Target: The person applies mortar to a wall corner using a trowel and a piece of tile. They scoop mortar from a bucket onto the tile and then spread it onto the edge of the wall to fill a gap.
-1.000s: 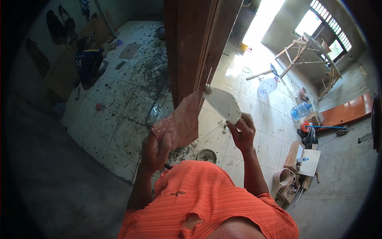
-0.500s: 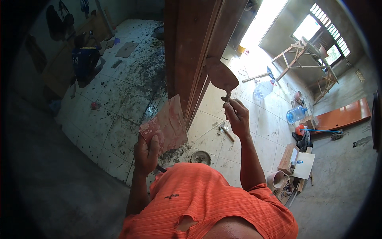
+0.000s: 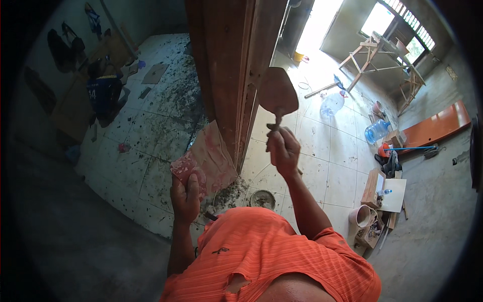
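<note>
My right hand (image 3: 283, 149) grips the handle of a trowel (image 3: 275, 94) whose rounded blade is raised against the edge of a brown wooden door frame (image 3: 231, 75). My left hand (image 3: 185, 194) holds a flat reddish board (image 3: 206, 158) by its lower corner, tilted up beside the frame's foot. Grey mortar lies on the floor just below the board. My orange shirt fills the lower middle of the view.
A small round bowl (image 3: 262, 199) sits on the white tiles near my chest. To the right are water jugs (image 3: 376, 131), a pink bucket (image 3: 361, 215), a wooden trestle (image 3: 375, 55) and an orange plank (image 3: 435, 128). The floor at left is splattered with mortar.
My right hand has lifted the trowel up and turned its blade toward the door frame. The left hand has kept the board, now closer to the frame.
</note>
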{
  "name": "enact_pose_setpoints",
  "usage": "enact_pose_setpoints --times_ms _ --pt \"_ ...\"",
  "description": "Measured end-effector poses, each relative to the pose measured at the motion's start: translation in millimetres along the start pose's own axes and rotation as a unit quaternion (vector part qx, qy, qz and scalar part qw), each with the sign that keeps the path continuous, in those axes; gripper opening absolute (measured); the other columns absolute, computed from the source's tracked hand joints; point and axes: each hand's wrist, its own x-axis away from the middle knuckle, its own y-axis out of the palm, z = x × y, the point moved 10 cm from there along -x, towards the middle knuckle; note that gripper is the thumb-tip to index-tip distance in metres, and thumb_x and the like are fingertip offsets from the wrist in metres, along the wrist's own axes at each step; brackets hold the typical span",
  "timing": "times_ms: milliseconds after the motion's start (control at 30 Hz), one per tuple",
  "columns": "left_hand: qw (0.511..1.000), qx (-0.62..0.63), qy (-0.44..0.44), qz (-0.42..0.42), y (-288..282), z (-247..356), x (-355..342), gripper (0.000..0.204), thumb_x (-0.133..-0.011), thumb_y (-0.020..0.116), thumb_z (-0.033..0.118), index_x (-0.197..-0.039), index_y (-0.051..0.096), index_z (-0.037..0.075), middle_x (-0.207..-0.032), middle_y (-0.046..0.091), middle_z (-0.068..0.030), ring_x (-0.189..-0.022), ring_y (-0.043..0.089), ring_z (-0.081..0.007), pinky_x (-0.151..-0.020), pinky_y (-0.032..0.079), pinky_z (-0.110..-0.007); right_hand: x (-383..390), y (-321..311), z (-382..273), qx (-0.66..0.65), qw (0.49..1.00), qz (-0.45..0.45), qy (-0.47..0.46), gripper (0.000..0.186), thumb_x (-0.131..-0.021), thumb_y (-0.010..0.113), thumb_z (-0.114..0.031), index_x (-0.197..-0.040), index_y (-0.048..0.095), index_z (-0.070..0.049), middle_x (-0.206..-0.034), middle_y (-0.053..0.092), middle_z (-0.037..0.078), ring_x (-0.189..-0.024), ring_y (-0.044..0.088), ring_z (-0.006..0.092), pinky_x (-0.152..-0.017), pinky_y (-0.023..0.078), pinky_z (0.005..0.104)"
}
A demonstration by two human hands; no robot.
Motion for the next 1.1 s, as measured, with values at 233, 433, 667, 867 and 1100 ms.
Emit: enact_pose_setpoints --times_ms 233,433,667,867,1100 --pt "0.999 0.040 0.007 -0.008 11 8 7 0.033 -0.104 0.046 0.007 -0.135 0.050 -0.001 -0.116 0.063 -0.0066 -0.101 0.057 -0.0109 -0.089 0.048 -0.029 -20 9 3 0.109 0.991 -0.006 -0.073 0.029 -0.105 0.054 -0.016 -0.120 0.067 0.005 -0.084 0.055 0.004 -0.066 0.054 0.0076 -0.059 0.047 0.0263" --pt "0.999 0.027 0.028 0.037 2 25 -3 0.033 -0.104 0.045 0.007 -0.135 0.048 -0.002 -0.116 0.061 -0.0066 -0.100 0.057 -0.0118 -0.091 0.047 -0.030 -34 5 -27 0.104 0.989 0.025 -0.101 0.029 -0.104 0.055 -0.016 -0.117 0.068 0.006 -0.083 0.058 0.004 -0.067 0.055 0.0087 -0.059 0.046 0.0266" --pt "0.998 0.035 0.020 0.040 -7 47 18 0.032 -0.104 0.047 0.009 -0.134 0.048 -0.001 -0.114 0.060 -0.0062 -0.098 0.058 -0.0127 -0.088 0.048 -0.031 10 -39 -29 0.052 0.995 0.085 -0.023 0.029 -0.104 0.054 -0.014 -0.117 0.066 0.009 -0.083 0.057 0.005 -0.063 0.054 0.0061 -0.056 0.047 0.0230" --pt "0.996 0.072 0.011 0.060 5 59 22 0.027 -0.104 0.047 0.012 -0.129 0.049 0.001 -0.105 0.061 -0.0044 -0.086 0.057 -0.0095 -0.075 0.049 -0.028 -21 -23 -94 0.010 0.996 0.040 -0.076 0.030 -0.105 0.054 -0.017 -0.114 0.066 0.009 -0.083 0.057 0.005 -0.064 0.055 0.0076 -0.056 0.045 0.0249" --pt "0.987 0.131 -0.045 0.077 1 110 56 0.030 -0.100 0.053 0.024 -0.127 0.049 0.012 -0.083 0.058 0.0004 -0.060 0.052 -0.0066 -0.044 0.041 -0.021 -25 -32 -167 0.121 0.977 0.047 -0.170 0.022 -0.101 0.057 -0.016 -0.103 0.068 0.003 -0.079 0.059 0.011 -0.066 0.061 0.0192 -0.058 0.048 0.0336"
